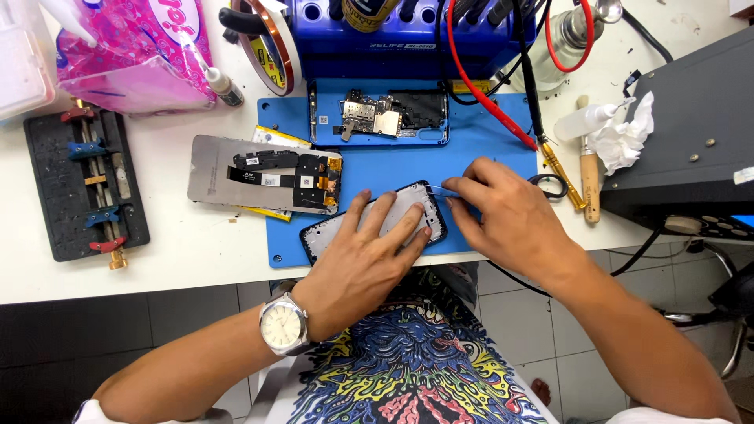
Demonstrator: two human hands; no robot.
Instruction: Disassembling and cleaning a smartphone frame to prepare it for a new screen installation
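A black phone frame with a pale inner panel lies tilted on the blue work mat. My left hand, with a watch on its wrist, presses flat on the frame with fingers spread. My right hand pinches a thin clear strip at the frame's upper right corner.
An opened phone body with bare boards lies at the mat's top. A grey display panel with flex cables sits left. A black holder jig, pink tissue pack, blue tool rack, wooden-handled tool and crumpled tissue surround them.
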